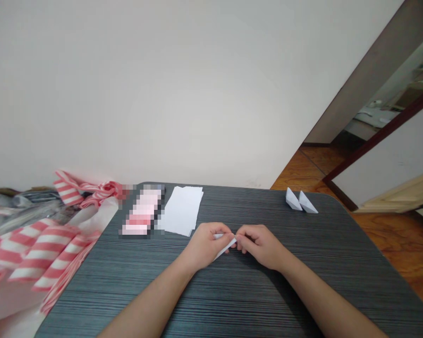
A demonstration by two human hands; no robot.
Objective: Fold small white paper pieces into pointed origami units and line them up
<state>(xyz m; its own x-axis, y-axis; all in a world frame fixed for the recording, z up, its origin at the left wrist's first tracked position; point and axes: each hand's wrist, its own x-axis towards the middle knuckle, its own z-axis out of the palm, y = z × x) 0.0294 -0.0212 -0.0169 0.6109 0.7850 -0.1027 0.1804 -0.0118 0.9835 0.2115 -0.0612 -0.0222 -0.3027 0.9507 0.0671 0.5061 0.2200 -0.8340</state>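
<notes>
Table (232, 300) (head view, the only one): dark ribbed top, nearest the camera; both forearms cross it from the near edge.
Left hand (206, 244): mid-table, fingers closed, pinching the left end of the paper strip (228, 246).
Right hand (262, 244): just beside the left, fingertips clamped on the strip's right end.
Paper strip: small, white, folded narrow, low over the table between both hands.
Step, my read: creasing the strip. Line the edges up first, keep both pinches tight, and run the crease against the tabletop so it stays sharp.
Paper stack (182, 209): loose white sheets, far left of the hands.
Folded pieces (301, 201): two white triangles, far right, touching each other.
Containers: none clearly seen. The striped fabric (38, 249) at left may be bags; contents can't be told.
Blurred patch (143, 213): pink, left of the stack, unreadable.
</notes>
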